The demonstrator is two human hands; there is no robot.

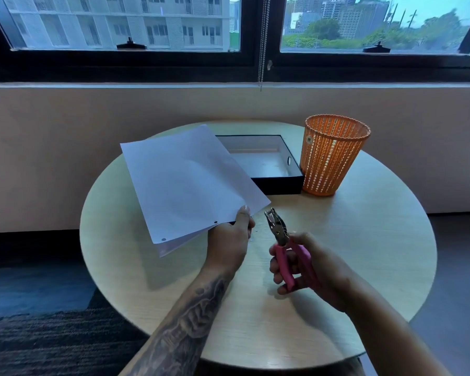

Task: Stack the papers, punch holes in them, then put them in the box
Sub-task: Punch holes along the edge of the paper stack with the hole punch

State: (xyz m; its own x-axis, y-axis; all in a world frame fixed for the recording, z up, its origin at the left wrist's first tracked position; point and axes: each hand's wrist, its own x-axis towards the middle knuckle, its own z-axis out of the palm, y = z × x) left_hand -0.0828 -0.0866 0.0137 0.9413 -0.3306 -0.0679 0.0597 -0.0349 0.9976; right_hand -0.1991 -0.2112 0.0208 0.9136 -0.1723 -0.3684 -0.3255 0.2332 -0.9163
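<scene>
Nearest the camera, two bare forearms reach in over a round table (pixel 350 240) with a pale wood-grain top. The left forearm carries dark tattoos. The right hand (pixel 307 264) is wrapped around the pink handles of a punch (pixel 281 240), a plier-type tool whose metal head points up and away, toward the papers. The head sits just beside the paper's near edge, apart from it. The left hand (pixel 231 240) pinches the near corner of the papers (pixel 185 180), thumb on top, holding the stack tilted above the table. Several sheets show at the lower edge, fanned slightly. Two punched holes are visible along that near edge, one near the thumb and one near the lower left corner. A few small white bits lie on the wood between the hands.

Behind the papers rests the box (pixel 280 183), shallow, black outside and white inside, open at the top; its left part is hidden by the sheets. Touching or just beside its right side stands an orange mesh bin (pixel 331 156), upright.

Around the table the floor is dark carpet (pixel 44 346). Beyond is a plain beige wall (pixel 65 158) below a black-framed window (pixel 266 66), with a beaded cord hanging at its middle. Outside are a white apartment block, taller towers and green trees.
</scene>
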